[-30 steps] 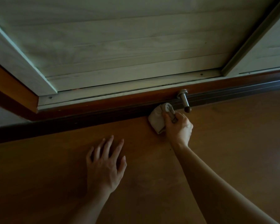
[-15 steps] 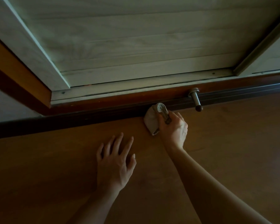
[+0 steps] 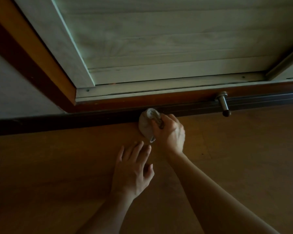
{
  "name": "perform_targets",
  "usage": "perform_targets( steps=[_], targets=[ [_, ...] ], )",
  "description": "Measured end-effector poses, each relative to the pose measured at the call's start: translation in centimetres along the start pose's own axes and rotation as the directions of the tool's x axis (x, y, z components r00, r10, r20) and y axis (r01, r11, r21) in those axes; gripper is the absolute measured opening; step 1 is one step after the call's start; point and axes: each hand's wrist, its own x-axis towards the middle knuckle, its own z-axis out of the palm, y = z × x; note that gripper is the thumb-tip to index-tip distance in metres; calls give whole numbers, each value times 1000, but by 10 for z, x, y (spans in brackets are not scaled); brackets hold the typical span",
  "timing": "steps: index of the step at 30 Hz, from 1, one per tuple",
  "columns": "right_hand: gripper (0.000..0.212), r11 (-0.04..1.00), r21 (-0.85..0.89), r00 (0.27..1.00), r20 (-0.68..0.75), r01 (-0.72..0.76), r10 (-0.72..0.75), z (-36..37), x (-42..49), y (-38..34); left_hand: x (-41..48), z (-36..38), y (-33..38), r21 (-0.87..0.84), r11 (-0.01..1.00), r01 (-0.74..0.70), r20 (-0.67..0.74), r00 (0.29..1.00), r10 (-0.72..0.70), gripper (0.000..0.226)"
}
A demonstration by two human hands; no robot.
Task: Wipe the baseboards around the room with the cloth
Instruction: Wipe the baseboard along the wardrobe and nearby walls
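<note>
A dark brown baseboard (image 3: 57, 121) runs across the middle of the view, below a pale shutter door. My right hand (image 3: 169, 134) grips a bunched grey cloth (image 3: 145, 124) and presses it against the baseboard, left of a door stopper. My left hand (image 3: 134, 168) rests on the wooden floor with fingers spread, just below and left of the cloth.
A metal door stopper (image 3: 223, 103) with a dark rubber tip sticks out from the baseboard to the right of the cloth. A pale shutter door (image 3: 159, 48) sits in an orange-brown wooden frame (image 3: 34, 53). The brown floor (image 3: 243, 157) spreads all around my arms.
My right hand has slid the cloth leftward along the baseboard, away from the door stopper. My left hand has moved closer to the right hand.
</note>
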Motion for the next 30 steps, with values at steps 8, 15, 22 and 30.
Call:
perform_targets(
  steps=[8,15,22,30],
  targets=[
    [24,999,27,1000,-13,17,-17,-1,-4,-6,-2,0,-1,-32,999,31,-25,999,-31,55],
    [24,985,113,989,-57,-131,138,-17,2,17,15,-1,25,-91,985,148,-10,989,-149,51],
    [31,842,245,845,-127,-480,519,-67,21,86,49,10,75,-124,992,-23,48,998,29,49],
    [15,961,106,960,-97,-254,264,-117,51,151,90,25,143,-83,995,-51,102,993,60,62]
  ],
)
